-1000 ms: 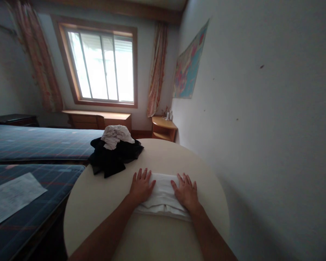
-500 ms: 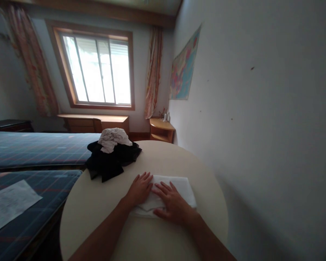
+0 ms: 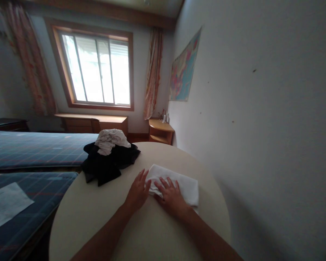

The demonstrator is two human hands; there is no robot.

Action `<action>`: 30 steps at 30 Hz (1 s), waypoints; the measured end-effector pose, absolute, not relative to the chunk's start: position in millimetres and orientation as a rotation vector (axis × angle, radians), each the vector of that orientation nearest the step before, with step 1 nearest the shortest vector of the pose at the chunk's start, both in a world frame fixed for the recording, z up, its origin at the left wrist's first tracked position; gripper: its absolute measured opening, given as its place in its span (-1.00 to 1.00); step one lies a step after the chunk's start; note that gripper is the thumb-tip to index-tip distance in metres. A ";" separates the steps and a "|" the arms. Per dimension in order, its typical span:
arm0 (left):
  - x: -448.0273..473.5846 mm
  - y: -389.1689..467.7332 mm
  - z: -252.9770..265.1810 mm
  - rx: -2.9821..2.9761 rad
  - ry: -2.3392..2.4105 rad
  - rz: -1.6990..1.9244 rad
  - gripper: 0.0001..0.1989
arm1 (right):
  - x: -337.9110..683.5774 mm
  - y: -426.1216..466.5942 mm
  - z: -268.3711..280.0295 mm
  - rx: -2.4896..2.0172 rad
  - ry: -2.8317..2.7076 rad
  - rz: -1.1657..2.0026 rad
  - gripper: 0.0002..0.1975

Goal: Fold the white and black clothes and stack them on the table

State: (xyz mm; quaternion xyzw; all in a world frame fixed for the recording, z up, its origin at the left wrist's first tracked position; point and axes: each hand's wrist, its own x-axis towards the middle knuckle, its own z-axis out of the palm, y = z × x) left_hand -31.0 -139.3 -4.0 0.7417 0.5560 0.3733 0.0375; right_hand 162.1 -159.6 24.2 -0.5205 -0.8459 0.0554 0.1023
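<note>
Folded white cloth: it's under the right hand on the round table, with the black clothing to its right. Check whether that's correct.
One side is wrong: the head view shows the black clothing to the left of the folded white cloth. The rest stands.

One head-worn camera is looking forward and down from above the near edge of the round table (image 3: 157,232), close over the left hand (image 3: 137,191) and right hand (image 3: 171,197). It is facing the window (image 3: 93,69) well beyond the far edge; a wall (image 3: 268,156) is filling the right side.
</note>
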 end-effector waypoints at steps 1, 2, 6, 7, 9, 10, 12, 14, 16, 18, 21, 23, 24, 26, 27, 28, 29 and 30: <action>-26.6 -142.8 -6.0 2.314 1.690 1.126 -0.48 | 164.0 -148.0 23.2 -1.612 -2.459 0.137 -0.39; -22.4 -146.2 -7.5 2.347 1.682 1.083 -0.49 | 166.5 -135.7 22.6 -1.688 -2.421 0.113 -0.38; -12.3 -157.3 -5.7 2.421 1.662 0.765 -0.49 | 180.7 -84.1 22.3 -2.031 -2.222 0.080 -0.35; -11.5 -159.3 -3.4 2.428 1.644 0.688 -0.50 | 185.2 -71.7 22.3 -2.100 -2.175 0.089 -0.35; -11.0 -162.4 1.2 2.435 1.617 0.575 -0.53 | 194.3 -49.0 21.8 -2.192 -2.095 0.080 -0.35; -11.1 -163.6 3.0 2.436 1.614 0.535 -0.54 | 198.8 -38.8 21.1 -2.228 -2.057 0.066 -0.35; -11.3 -164.9 4.7 2.436 1.613 0.464 -0.55 | 206.9 -21.0 19.4 -2.300 -1.977 0.027 -0.36; -11.4 -165.4 3.5 2.434 1.607 0.415 -0.52 | 213.3 -6.3 17.5 -2.353 -1.909 -0.015 -0.36; -11.5 -165.4 0.7 2.435 1.591 0.391 -0.48 | 218.4 6.2 16.2 -2.377 -1.860 -0.045 -0.37; -11.5 -165.4 -1.6 2.438 1.578 0.385 -0.46 | 222.5 17.7 15.7 -2.395 -1.813 -0.052 -0.37; -11.3 -165.9 -1.3 2.430 1.567 0.362 -0.43 | 228.3 34.3 14.7 -2.418 -1.740 -0.058 -0.36; -11.0 -166.3 1.7 2.399 1.562 0.323 -0.42 | 232.0 44.2 13.0 -2.413 -1.707 -0.080 -0.36; -10.9 -166.5 3.8 2.379 1.557 0.302 -0.42 | 233.6 48.6 11.9 -2.408 -1.696 -0.088 -0.37; -10.8 -166.8 8.7 2.347 1.547 0.272 -0.41 | 236.7 55.7 9.7 -2.397 -1.680 -0.103 -0.37; -10.7 -167.0 11.3 2.338 1.543 0.267 -0.40 | 238.1 58.4 8.9 -2.395 -1.673 -0.107 -0.37; -10.7 -167.3 14.1 2.333 1.542 0.267 -0.40 | 239.5 60.5 8.3 -2.393 -1.670 -0.104 -0.37; -10.6 -167.8 16.9 2.329 1.544 0.265 -0.40 | 240.9 62.1 8.1 -2.392 -1.672 -0.091 -0.36; -10.5 -168.4 19.8 2.326 1.548 0.262 -0.40 | 242.3 63.0 8.3 -2.389 -1.679 -0.068 -0.35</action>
